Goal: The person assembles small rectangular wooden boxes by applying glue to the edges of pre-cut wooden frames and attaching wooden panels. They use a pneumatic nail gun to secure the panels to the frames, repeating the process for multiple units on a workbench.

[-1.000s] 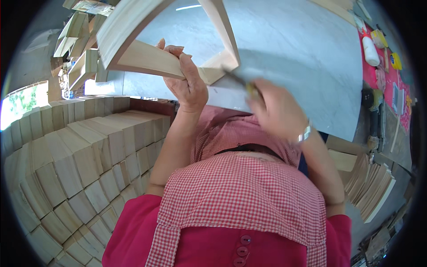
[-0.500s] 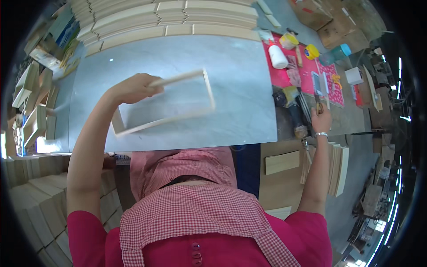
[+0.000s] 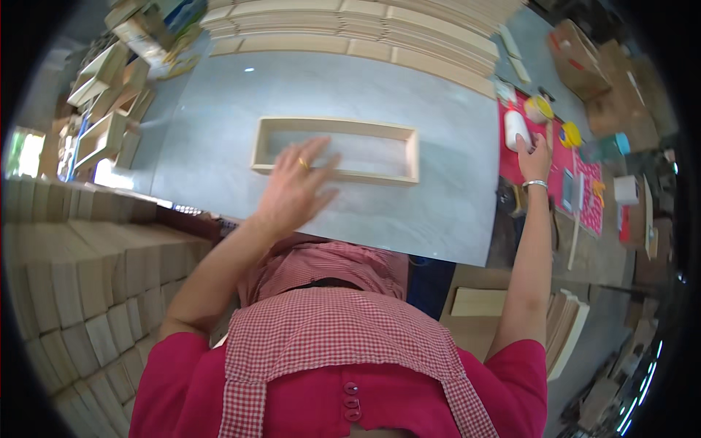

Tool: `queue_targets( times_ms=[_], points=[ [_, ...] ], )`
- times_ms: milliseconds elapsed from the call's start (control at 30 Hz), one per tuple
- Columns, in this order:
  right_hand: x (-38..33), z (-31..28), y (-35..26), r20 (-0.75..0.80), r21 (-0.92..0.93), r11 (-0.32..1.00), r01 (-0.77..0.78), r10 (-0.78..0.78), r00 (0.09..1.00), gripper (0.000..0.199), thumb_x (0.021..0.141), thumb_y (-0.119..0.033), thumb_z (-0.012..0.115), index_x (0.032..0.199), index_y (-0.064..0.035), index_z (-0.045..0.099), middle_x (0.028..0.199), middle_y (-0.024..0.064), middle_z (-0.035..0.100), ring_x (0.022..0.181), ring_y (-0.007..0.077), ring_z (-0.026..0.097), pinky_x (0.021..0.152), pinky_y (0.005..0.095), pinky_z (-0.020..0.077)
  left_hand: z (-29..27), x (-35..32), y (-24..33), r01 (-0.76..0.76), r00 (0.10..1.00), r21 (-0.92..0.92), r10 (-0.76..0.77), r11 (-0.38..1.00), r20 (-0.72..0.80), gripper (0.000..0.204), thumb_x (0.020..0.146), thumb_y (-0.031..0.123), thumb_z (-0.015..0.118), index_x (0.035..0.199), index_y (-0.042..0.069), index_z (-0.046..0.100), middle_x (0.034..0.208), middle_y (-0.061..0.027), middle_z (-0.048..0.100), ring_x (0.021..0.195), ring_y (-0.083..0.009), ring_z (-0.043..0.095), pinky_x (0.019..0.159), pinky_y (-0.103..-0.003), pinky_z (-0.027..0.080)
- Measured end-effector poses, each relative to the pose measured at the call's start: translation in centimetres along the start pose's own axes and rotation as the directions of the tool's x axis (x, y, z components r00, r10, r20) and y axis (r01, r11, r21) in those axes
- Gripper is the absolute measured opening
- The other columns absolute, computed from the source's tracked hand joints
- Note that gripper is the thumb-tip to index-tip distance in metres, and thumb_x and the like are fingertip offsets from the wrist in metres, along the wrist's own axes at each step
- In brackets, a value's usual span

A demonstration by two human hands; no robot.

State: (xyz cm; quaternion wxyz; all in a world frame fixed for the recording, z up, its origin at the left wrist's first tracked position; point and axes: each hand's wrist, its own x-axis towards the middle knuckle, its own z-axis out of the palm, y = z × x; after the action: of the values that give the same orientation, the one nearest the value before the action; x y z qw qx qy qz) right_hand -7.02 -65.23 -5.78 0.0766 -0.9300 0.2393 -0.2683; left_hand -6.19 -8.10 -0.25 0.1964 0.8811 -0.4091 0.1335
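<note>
A shallow rectangular wooden frame (image 3: 371, 123) lies on the grey tabletop (image 3: 365, 226), its long side running left to right. My left hand (image 3: 296, 186), a ring on one finger, is spread above the frame's near left part; it is slightly blurred and grips nothing. On the red mat at the right lies a white bottle (image 3: 515, 128). My right hand (image 3: 537, 160) reaches to it, the thumb over its lower end and the fingers apart; whether they press on it I cannot tell. Beside those fingers is a thin wooden handle (image 3: 549, 133).
Stacked wooden strips (image 3: 350, 45) line the table's far edge. Yellow-lidded tubs (image 3: 569, 134) and a blue-lidded jar (image 3: 610, 146) stand at the right. Wooden boxes (image 3: 102, 139) are piled at the left, above stacked wood blocks (image 3: 95, 277). Cardboard boxes (image 3: 584, 62) sit far right.
The wooden frame has gone from tilted in my left hand to lying on the table, released. My right hand has left the scissors-like tool and moved up to the white bottle. The view has shifted.
</note>
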Motion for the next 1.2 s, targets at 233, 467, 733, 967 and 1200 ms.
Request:
queue_targets(
  times_ms=[233, 467, 733, 967, 1200],
  points=[
    [2.6, 3.1, -1.0, 0.137, -0.246, 0.95, -0.191, 0.23, 0.964, 0.083, 0.076, -0.067, 0.073, 0.126, -0.0022, 0.063, 0.123, 0.027, 0.068, 0.115, 0.0441, 0.065, 0.097, 0.0521, 0.0518, -1.0, -11.2, 0.8, 0.206, 0.964, 0.13, -0.224, 0.97, 0.145, 0.059, 0.09, 0.038, 0.07, 0.137, 0.006, 0.058, 0.152, -0.0188, 0.047, 0.141, -0.0363, 0.044, 0.114, -0.056, 0.035],
    [1.4, -6.1, -8.0, -0.168, 0.545, 0.821, -0.172, 0.308, 0.936, 0.064, 0.084, -0.037, 0.082, 0.125, 0.0039, 0.055, 0.106, 0.0194, 0.068, 0.083, 0.0262, 0.072, 0.061, 0.0347, 0.0604, -5.5, -22.8, -1.7, 0.72, 0.672, 0.354, -0.727, 0.598, -0.14, 0.051, 0.092, 0.025, 0.069, 0.134, -0.001, 0.058, 0.148, -0.0219, 0.049, 0.138, -0.039, 0.046, 0.114, -0.057, 0.032],
    [-10.0, -8.5, -26.0, 0.017, 0.883, 0.47, 0.018, -0.071, 0.997, 0.052, 0.089, -0.026, 0.079, 0.126, 0.0001, 0.053, 0.118, 0.011, 0.059, 0.108, 0.0198, 0.059, 0.093, 0.0351, 0.0513, -0.4, -8.7, 2.1, 0.093, 0.991, -0.016, -0.094, 0.996, -0.099, 0.059, 0.087, 0.022, 0.073, 0.14, 0.004, 0.055, 0.155, -0.0148, 0.045, 0.147, -0.032, 0.039, 0.119, -0.053, 0.032],
    [-16.7, -6.2, -35.8, 0.299, 0.927, 0.326, -0.187, -0.34, 0.891, 0.057, 0.084, -0.021, 0.082, 0.128, -0.0033, 0.051, 0.113, 0.008, 0.058, 0.099, 0.0159, 0.061, 0.082, 0.0305, 0.0546, 4.7, -5.1, 2.2, 0.009, 0.988, -0.033, -0.014, 0.999, -0.156, 0.062, 0.09, 0.042, 0.068, 0.139, 0.005, 0.057, 0.155, -0.0107, 0.042, 0.149, -0.0292, 0.034, 0.121, -0.057, 0.027],
    [-17.5, -5.4, -38.4, 0.295, 0.938, 0.3, -0.173, -0.432, 0.852, 0.061, 0.081, -0.017, 0.083, 0.13, -0.0033, 0.049, 0.113, 0.0093, 0.059, 0.099, 0.0176, 0.063, 0.082, 0.031, 0.0557, 5.0, -5.5, 2.0, 0.003, 0.986, -0.031, -0.008, 1.0, -0.165, 0.057, 0.09, 0.044, 0.067, 0.132, 0.006, 0.062, 0.149, -0.0108, 0.046, 0.144, -0.0293, 0.04, 0.121, -0.058, 0.027]
  ],
)
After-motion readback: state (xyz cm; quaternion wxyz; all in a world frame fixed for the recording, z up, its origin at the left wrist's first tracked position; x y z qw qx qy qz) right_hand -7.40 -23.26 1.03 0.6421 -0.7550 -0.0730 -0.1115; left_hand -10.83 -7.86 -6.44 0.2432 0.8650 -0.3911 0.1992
